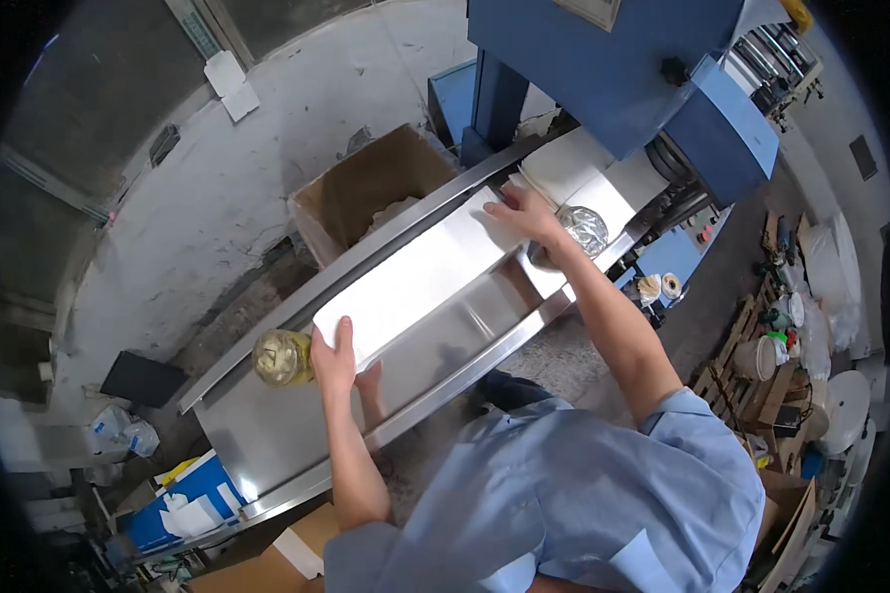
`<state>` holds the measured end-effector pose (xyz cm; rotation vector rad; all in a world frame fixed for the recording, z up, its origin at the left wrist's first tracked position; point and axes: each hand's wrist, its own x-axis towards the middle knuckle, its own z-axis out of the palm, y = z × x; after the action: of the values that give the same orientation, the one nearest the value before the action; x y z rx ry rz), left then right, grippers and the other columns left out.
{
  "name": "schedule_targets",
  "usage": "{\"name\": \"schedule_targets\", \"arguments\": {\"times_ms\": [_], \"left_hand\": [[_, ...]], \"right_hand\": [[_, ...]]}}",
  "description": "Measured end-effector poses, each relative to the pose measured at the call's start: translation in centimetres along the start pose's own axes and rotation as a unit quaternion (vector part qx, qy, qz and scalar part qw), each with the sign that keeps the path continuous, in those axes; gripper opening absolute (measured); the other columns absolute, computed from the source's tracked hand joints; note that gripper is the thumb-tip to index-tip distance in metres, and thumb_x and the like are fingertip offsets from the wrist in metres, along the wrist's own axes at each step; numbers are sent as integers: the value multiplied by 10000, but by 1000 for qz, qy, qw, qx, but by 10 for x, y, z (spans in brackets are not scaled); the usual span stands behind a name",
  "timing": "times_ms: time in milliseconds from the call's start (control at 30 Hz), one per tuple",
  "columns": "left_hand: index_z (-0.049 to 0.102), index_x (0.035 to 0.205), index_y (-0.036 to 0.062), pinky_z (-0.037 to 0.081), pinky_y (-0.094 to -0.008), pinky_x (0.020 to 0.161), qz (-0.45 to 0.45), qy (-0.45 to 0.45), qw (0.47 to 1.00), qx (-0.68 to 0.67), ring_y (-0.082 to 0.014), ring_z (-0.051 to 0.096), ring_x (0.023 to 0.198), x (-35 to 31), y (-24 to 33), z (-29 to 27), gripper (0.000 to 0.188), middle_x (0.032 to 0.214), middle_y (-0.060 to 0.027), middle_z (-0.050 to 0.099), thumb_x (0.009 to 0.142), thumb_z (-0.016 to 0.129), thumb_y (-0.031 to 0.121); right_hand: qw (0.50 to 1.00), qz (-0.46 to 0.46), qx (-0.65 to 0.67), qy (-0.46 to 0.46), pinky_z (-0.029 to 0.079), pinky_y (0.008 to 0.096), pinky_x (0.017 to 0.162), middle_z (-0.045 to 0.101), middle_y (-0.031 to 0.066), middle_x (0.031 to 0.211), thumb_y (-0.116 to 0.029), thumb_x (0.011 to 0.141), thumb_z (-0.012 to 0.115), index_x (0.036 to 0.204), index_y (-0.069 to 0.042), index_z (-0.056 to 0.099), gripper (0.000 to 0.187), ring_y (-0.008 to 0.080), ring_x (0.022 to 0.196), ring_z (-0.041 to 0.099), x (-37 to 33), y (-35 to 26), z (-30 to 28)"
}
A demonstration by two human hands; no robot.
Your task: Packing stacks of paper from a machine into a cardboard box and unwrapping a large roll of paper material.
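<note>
A long, flat row of stacked white paper-like pieces (415,282) lies at the centre of the frame, slanting from lower left to upper right along a shiny metal trough with raised edges (277,435). The bare left hand (334,361) is at its lower-left end, thumb raised against the edge; the other fingers are mostly hidden, so I cannot tell whether they are pressed together. The bare right hand (530,212) is at its upper-right end, thumb and forefinger spread apart over the white surface; whether the remaining fingers pinch it I cannot tell. A round jar with yellowish contents (281,358) stands just beside the left hand, and a round silver foil-like object (582,230) sits by the right wrist. By my judgement, the row between the hands is already lined up, while more loose white sheets (567,163), upper right, are not yet part of it. Beyond them rises a large blue metal machine (608,74); an open brown cardboard box (366,178) stands behind the trough, upper centre
</note>
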<state>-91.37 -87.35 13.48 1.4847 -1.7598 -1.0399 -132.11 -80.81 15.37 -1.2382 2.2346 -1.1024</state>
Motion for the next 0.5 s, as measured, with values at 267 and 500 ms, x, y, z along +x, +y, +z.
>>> {"name": "schedule_targets", "arguments": {"times_ms": [267,500], "left_hand": [[550,1230,-31,470,-406,934,-6,-15,997,78,-349,627,1094,18,21,43,555,1153,-228,655,850,709,342],[466,1285,-55,470,-327,920,16,20,983,-181,-218,605,1071,-7,21,55,535,1182,-167,620,842,738,74]], "right_hand": [[981,74,-105,-145,499,390,856,686,234,990,-638,718,722,1007,40,659,739,346,946,667,-39,-49,36],[998,5,42,47,470,355,945,648,212,1136,-427,741,802,1318,85,462,843,284,1057,639,-89,-33,40]]}}
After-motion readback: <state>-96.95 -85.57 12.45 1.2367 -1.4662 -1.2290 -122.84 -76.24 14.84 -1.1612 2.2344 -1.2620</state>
